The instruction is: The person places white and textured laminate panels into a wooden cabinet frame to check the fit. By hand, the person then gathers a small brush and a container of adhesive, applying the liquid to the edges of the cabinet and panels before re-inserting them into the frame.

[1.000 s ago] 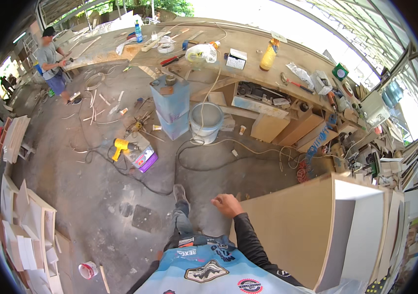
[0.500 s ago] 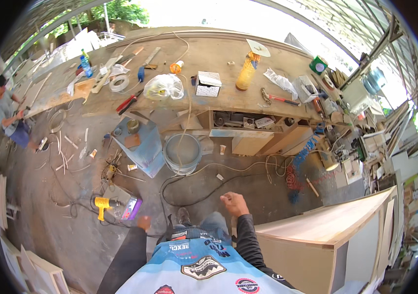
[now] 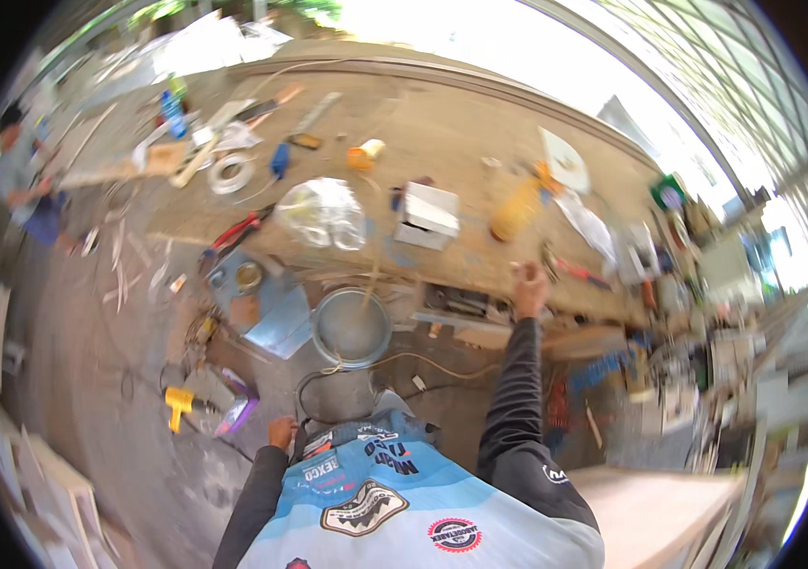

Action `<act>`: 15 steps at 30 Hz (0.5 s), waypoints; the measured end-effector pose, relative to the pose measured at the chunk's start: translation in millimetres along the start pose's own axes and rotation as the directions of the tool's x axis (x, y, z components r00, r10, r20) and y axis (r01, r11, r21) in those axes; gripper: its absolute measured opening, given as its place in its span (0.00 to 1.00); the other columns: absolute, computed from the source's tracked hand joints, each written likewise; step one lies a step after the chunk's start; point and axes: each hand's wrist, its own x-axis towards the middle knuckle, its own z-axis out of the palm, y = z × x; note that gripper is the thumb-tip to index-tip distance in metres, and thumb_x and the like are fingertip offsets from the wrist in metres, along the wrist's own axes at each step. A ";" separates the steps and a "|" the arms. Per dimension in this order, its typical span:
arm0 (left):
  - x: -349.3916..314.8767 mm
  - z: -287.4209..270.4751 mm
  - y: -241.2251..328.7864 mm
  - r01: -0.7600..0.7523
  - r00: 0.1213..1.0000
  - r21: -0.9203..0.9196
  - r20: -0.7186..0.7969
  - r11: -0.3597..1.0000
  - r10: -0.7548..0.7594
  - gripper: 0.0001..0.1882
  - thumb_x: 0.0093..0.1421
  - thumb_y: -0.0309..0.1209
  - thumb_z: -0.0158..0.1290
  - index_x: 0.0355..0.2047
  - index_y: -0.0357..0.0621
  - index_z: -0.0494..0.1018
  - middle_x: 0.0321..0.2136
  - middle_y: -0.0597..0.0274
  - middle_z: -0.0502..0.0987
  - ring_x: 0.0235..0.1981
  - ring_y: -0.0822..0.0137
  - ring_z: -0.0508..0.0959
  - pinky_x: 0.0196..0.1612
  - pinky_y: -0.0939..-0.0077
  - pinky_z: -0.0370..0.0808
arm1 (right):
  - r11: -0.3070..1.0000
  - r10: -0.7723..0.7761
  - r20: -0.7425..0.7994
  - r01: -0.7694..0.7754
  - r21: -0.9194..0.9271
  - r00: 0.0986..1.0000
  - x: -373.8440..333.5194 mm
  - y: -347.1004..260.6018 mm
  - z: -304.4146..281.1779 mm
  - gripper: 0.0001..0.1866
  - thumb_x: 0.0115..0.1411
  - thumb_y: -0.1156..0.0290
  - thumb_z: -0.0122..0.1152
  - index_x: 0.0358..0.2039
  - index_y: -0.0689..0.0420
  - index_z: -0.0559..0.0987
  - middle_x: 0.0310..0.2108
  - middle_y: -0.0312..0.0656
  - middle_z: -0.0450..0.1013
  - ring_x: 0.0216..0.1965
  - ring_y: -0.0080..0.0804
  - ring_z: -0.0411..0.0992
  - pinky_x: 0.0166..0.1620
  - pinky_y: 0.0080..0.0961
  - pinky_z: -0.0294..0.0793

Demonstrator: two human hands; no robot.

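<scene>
My right hand is stretched out over the front edge of the wooden workbench. Its fingers look curled together, and motion blur hides what they hold, if anything. Just beyond it lie a curved metal tool and a red-handled tool, both apart from the hand as far as the blur shows. A yellow-orange bottle lies behind them, near a pale flat sheet. My left hand hangs low at my side, beside my waist, with its fingers mostly hidden.
On the bench are a white box, a plastic bag, red-handled cutters and a tape roll. Below stand a grey bucket and a yellow heat gun. A co-worker stands far left; a wooden cabinet is at right.
My right hand has gone from in front of my body forward and up to the bench edge. My view has shifted nearer the bench. The left hand stays low by my side.
</scene>
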 end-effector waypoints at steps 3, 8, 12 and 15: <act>-31.9 22.7 -33.6 0.014 0.994 0.762 0.062 0.647 -0.094 0.08 0.55 0.34 0.51 0.25 0.50 0.79 0.29 0.60 0.82 0.29 0.60 0.82 0.28 0.62 0.75 | 0.877 -0.265 -0.091 0.201 -0.436 0.960 92.7 67.9 0.9 0.18 0.65 0.62 0.56 0.50 0.61 0.74 0.43 0.45 0.73 0.38 0.34 0.70 0.44 0.33 0.73; -115.8 40.8 -51.1 0.280 0.954 0.730 -0.283 0.623 -0.097 0.08 0.49 0.41 0.57 0.24 0.54 0.79 0.27 0.62 0.81 0.33 0.60 0.82 0.32 0.59 0.76 | 0.945 -0.168 -0.447 0.272 0.179 0.878 66.0 -16.5 28.4 0.19 0.65 0.65 0.55 0.50 0.66 0.74 0.48 0.53 0.74 0.49 0.47 0.72 0.55 0.39 0.70; -110.0 88.4 3.6 0.470 0.607 -0.303 -0.571 0.829 -0.553 0.09 0.51 0.37 0.54 0.20 0.47 0.78 0.23 0.53 0.80 0.32 0.55 0.82 0.34 0.58 0.76 | 0.915 -0.244 -0.283 0.317 0.249 0.927 -6.3 -55.2 57.9 0.17 0.66 0.66 0.53 0.47 0.67 0.74 0.43 0.50 0.74 0.45 0.46 0.72 0.51 0.39 0.71; -114.6 75.8 21.0 0.463 0.489 -0.334 -0.677 0.821 -0.551 0.12 0.53 0.37 0.51 0.22 0.44 0.78 0.24 0.49 0.80 0.33 0.51 0.82 0.37 0.56 0.76 | 0.910 -0.367 0.030 0.352 0.221 0.930 -80.2 -49.0 75.7 0.14 0.65 0.66 0.52 0.42 0.65 0.75 0.39 0.49 0.72 0.41 0.43 0.71 0.48 0.38 0.72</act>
